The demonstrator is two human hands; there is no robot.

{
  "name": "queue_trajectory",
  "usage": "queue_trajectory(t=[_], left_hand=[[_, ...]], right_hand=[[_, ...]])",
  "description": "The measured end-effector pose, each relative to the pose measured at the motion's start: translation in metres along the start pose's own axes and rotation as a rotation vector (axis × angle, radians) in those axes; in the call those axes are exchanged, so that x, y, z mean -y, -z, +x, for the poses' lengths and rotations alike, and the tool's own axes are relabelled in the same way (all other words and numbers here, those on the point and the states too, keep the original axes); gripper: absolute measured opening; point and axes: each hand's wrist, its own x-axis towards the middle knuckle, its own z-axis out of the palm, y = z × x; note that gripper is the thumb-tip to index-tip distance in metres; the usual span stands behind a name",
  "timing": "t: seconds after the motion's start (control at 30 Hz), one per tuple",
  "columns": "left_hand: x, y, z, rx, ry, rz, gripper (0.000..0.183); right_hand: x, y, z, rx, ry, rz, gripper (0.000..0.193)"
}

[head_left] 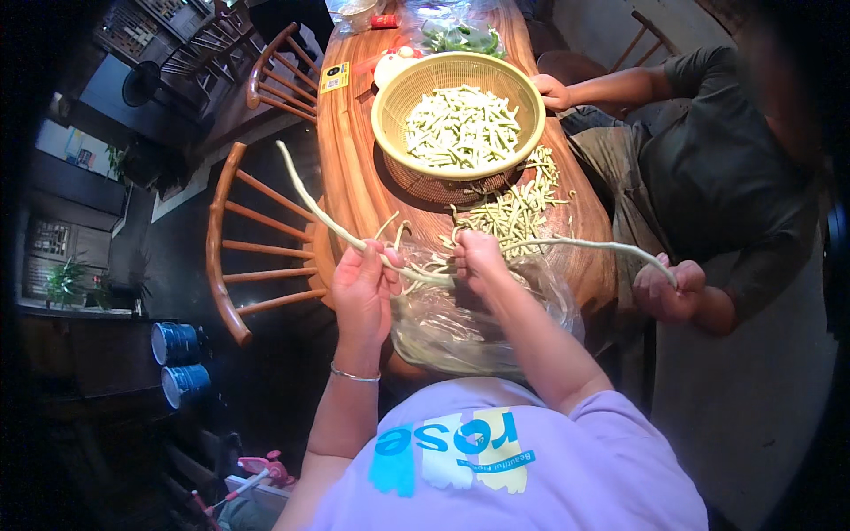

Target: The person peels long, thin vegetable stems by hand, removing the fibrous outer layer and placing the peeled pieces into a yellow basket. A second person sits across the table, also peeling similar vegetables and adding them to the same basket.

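A pale green long bean (pixel 305 195) is pinched in my left hand (pixel 361 283), its free end rising to the upper left and its other part running toward my right hand (pixel 479 261). My right hand is closed, its fingertips partly hidden, at the bean ends over a clear plastic bag (pixel 531 305). Another length of long bean (pixel 593 243) stretches from beside my right hand to a co-worker's closed hand (pixel 670 290). Cut bean pieces (pixel 513 212) lie heaped on the table just beyond my hands. The bag holds more beans, blurred by the plastic.
A large yellow colander (pixel 382 133) of cut beans stands on the wooden table (pixel 350 181), and the co-worker's other hand (pixel 552 92) touches its rim. Behind it is a bag of green vegetables (pixel 465 40). A wooden chair (pixel 232 230) stands at the left.
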Motion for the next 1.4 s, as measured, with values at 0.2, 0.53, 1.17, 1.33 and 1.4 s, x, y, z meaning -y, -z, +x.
queue_trajectory(t=[0.2,0.53,1.17,1.33,1.4], left_hand=[[0.007,0.022,0.006,0.049,0.109,0.017,0.010],[0.002,0.017,0.008,0.003,-0.136,0.285,0.011],[0.017,0.006,0.020,-0.047,-0.167,0.229,0.009],[0.004,-0.002,0.015,0.018,0.040,0.074,0.007],[0.011,0.009,0.016,0.035,0.110,0.072,0.008]], right_hand=[[0.023,-0.031,-0.072,0.570,-0.080,-0.076,0.010],[-0.029,-0.016,-0.030,0.163,0.390,-0.581,0.016],[0.001,-0.023,-0.046,0.207,0.094,-0.220,0.011],[-0.006,-0.004,-0.016,0.188,-0.031,0.050,0.013],[0.021,-0.022,-0.051,0.530,-0.017,0.004,0.012]])
